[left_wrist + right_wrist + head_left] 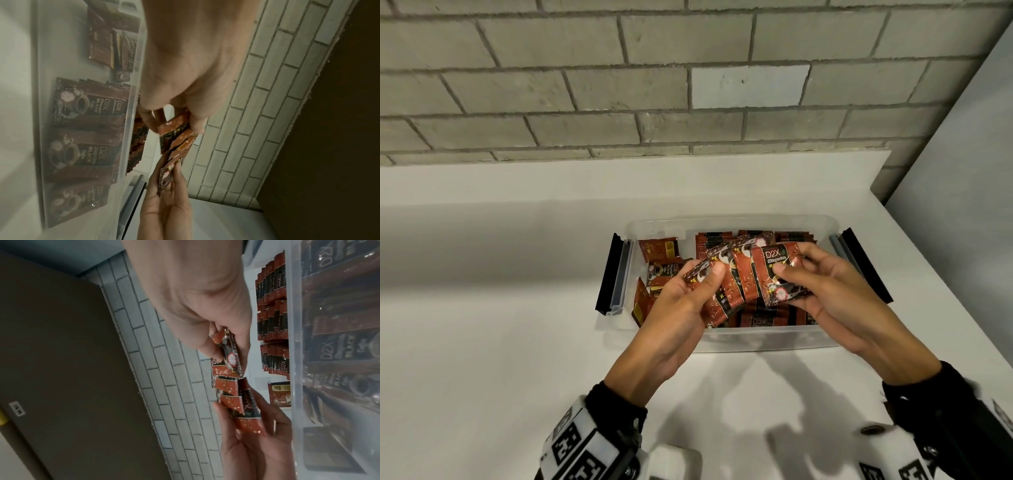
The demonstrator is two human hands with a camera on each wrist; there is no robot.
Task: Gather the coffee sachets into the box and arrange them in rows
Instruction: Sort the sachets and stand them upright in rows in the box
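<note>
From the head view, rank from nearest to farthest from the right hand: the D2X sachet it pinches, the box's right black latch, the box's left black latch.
1. D2X sachet, pinched in the right hand.
2. Right black latch, just right of it.
3. Left black latch, across the box.
</note>
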